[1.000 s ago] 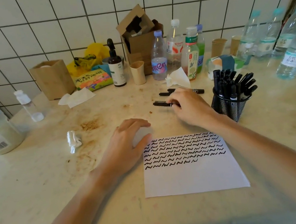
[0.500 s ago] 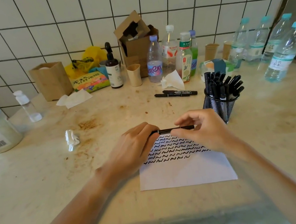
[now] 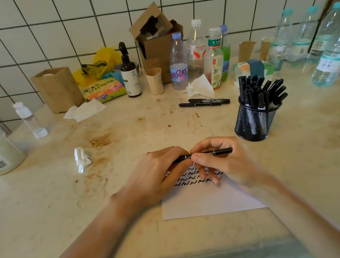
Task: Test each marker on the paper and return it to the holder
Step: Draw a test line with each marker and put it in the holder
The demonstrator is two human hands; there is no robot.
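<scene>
Now both hands still held the marker over the paper; left hand gripped its 9 o'clock end, right hand had slid closer.

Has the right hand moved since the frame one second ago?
Yes. The right hand was beside the two loose markers; now it is nearer the person, over the paper, gripping a marker with the left hand.
</scene>
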